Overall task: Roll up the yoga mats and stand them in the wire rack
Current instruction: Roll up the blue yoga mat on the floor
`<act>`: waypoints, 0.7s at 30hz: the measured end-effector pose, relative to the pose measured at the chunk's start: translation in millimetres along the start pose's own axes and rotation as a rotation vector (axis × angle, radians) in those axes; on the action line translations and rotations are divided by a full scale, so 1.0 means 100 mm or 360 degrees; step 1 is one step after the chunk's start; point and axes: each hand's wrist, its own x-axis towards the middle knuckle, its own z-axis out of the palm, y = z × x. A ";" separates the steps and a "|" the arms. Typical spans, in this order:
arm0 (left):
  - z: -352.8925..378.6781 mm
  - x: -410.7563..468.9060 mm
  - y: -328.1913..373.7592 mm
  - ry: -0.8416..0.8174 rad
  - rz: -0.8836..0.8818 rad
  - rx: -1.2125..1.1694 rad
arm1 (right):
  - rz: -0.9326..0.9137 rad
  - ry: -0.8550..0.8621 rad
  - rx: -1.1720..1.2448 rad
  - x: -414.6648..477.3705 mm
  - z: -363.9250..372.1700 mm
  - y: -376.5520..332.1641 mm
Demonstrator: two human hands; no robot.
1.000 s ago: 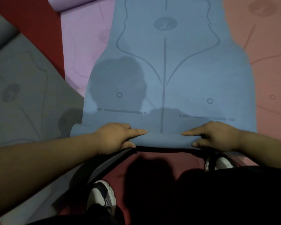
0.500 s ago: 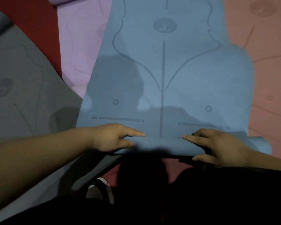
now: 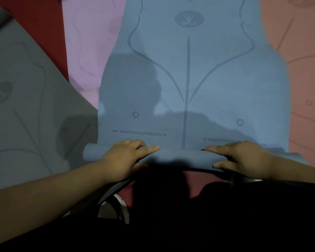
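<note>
Left hand (image 3: 124,159), right hand (image 3: 244,159) grip rolled near end of blue mat (image 3: 189,84): fingers curled over top, thumbs on near side. Flat rest of mat stretches beyond fingertips. Grey mat (image 3: 29,110) lies outward of left fingers.

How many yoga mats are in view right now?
4. The blue mat is in the centre with its near end rolled. The grey mat is on the left, the purple mat lies between them, and the salmon mat is on the right. More may lie outside the frame.
</note>
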 end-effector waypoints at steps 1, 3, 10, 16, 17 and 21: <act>0.02 -0.01 -0.01 0.0000 0.0032 0.0009 | 0.0021 -0.0046 0.0021 0.00 -0.01 -0.01; 0.02 0.00 -0.04 -0.0030 0.0096 0.0000 | 0.0038 -0.0081 0.0070 -0.01 -0.02 -0.04; -0.19 0.15 -0.06 -0.0136 0.0044 -0.0119 | 0.0027 0.0042 -0.0165 -0.19 0.08 -0.15; -0.40 0.28 -0.07 -0.0322 -0.0018 -0.0270 | -0.0143 0.0222 -0.0481 -0.22 0.13 -0.06; -0.42 0.29 -0.07 -0.0361 -0.0019 -0.0278 | -0.0156 0.0219 -0.0456 -0.21 0.13 -0.04; -0.40 0.23 -0.03 -0.0374 -0.0041 -0.0303 | -0.0133 0.0069 -0.0248 -0.12 0.04 0.04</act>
